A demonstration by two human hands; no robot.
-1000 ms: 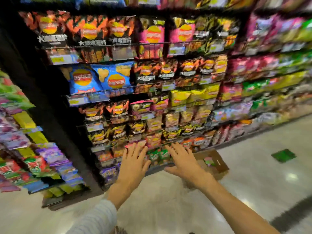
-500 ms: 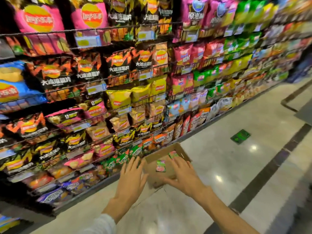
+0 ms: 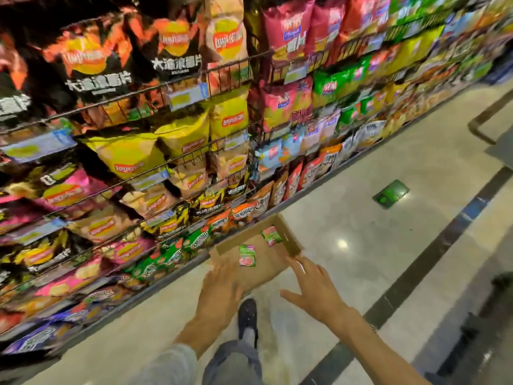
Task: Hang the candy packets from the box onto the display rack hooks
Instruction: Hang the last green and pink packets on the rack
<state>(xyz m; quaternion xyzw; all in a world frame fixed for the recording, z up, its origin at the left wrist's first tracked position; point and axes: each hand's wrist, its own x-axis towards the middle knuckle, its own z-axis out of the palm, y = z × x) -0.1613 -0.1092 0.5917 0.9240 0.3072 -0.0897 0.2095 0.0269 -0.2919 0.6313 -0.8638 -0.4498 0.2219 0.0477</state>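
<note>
A shallow brown cardboard box lies on the floor at the foot of the snack shelves. Two small pink-and-green candy packets lie flat inside it, one near the middle and one toward the far end. My left hand hovers over the box's near left corner, fingers spread, holding nothing. My right hand is at the box's near right corner, fingers apart, also holding nothing. No display rack hooks for candy are visible.
Wire shelves packed with chip and snack bags fill the left and top. Polished pale floor with dark stripes runs to the right, with a green floor marker. My foot in a dark shoe stands just before the box.
The view has swung right and down from the shelf to the box on the floor. Both hands have come lower and closer to the box's near edge, and stay without anything in them.
</note>
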